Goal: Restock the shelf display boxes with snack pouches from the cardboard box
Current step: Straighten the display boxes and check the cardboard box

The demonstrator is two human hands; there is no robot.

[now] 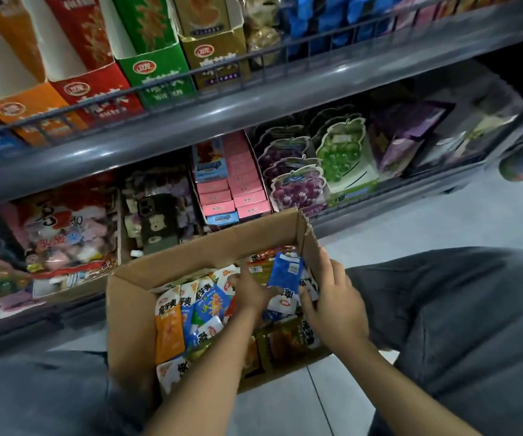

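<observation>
- Blue pouch (286, 269): small, glossy, white label; probably light, soft and slippery, best pinched by a flat edge.
- Upright at 2 o'clock inside cardboard box (134, 309), above mixed pouches.
- Right hand (332, 305) grasping blue pouches; left hand (247, 289) reaching among them, grip unclear.
- Display boxes (159, 73) at 11 o'clock.
</observation>
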